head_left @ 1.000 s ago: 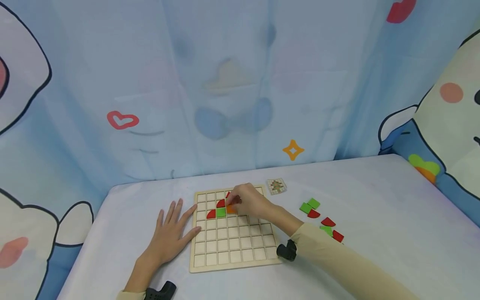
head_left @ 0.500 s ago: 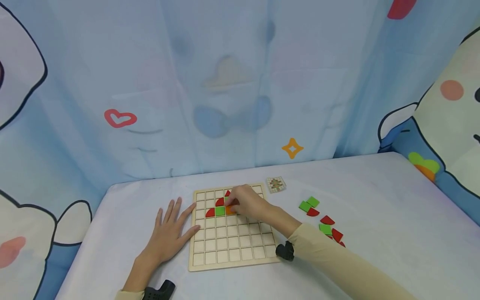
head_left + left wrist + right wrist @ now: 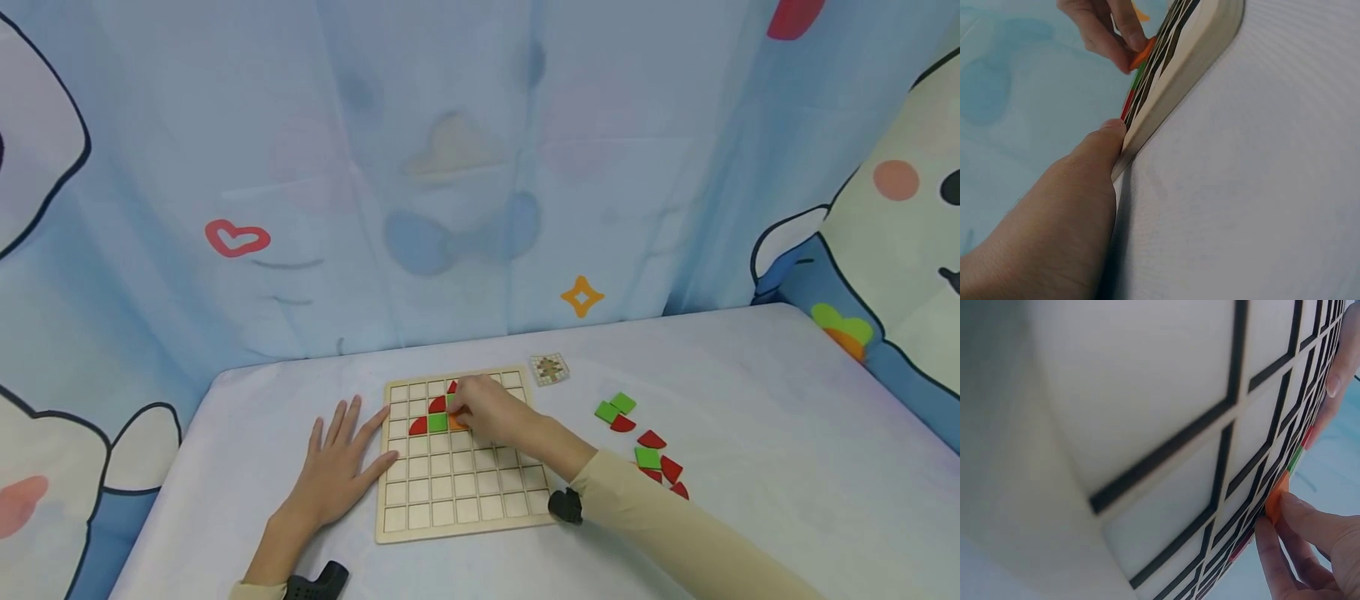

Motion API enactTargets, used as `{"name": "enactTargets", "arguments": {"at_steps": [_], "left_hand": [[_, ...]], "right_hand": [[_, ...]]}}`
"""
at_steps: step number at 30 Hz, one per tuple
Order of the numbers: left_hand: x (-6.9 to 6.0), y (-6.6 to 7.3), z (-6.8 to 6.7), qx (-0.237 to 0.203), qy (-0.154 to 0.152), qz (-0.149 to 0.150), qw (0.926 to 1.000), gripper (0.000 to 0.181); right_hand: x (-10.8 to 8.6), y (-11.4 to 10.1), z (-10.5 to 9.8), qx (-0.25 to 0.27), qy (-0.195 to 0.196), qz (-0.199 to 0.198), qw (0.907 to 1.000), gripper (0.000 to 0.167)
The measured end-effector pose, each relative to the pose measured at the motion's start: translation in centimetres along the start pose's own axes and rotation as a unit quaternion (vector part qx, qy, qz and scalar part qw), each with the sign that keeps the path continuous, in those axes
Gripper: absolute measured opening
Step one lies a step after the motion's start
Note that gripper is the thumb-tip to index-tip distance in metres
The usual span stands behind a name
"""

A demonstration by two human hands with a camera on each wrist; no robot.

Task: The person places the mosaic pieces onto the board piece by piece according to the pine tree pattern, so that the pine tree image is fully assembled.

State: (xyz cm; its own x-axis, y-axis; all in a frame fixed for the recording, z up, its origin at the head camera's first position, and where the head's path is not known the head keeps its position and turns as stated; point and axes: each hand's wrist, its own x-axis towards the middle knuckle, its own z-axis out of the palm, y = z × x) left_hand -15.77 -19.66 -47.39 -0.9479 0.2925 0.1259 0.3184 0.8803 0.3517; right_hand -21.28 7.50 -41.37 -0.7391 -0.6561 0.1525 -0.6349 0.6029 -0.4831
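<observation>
head view high, facing forward-down; wrist views close, skimming board (image 3: 465,485), sharing orange tile (image 3: 1277,495).

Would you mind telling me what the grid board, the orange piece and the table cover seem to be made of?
The grid board looks like matt wood, from its pale tan rim. The orange piece, smooth and evenly coloured, may be painted wood or plastic. The table cover seems matt fabric, given its faint fine texture.
</observation>
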Motion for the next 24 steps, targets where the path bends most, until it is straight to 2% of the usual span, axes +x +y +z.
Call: {"name": "enactTargets", "arguments": {"at_steps": [8, 16, 19, 24], "left_hand": [[-0.1, -0.1, 0.0, 0.002, 0.006, 0.001, 1.0, 0.071], [-0.1, 0.0, 0.0, -0.003, 0.0, -0.002, 1.0, 0.071], [-0.1, 0.0, 0.1, -0.004, -0.002, -0.002, 1.0, 0.071], [0.0, 0.0, 0.1, -0.001, 0.002, 0.001, 1.0, 0.071]], "right_hand": [[0.1, -0.6, 0.4, -0.019, 0.002, 0.023, 0.9995, 0.015], [-0.1, -1.3, 0.5, -0.047, 0.009, 0.026, 0.9985, 0.013], [-0.3, -1.2, 0.5, -0.031, 0.014, 0.021, 0.9992, 0.012], [-0.9, -0.5, 0.1, 0.025, 0.007, 0.015, 0.9995, 0.015]]}}
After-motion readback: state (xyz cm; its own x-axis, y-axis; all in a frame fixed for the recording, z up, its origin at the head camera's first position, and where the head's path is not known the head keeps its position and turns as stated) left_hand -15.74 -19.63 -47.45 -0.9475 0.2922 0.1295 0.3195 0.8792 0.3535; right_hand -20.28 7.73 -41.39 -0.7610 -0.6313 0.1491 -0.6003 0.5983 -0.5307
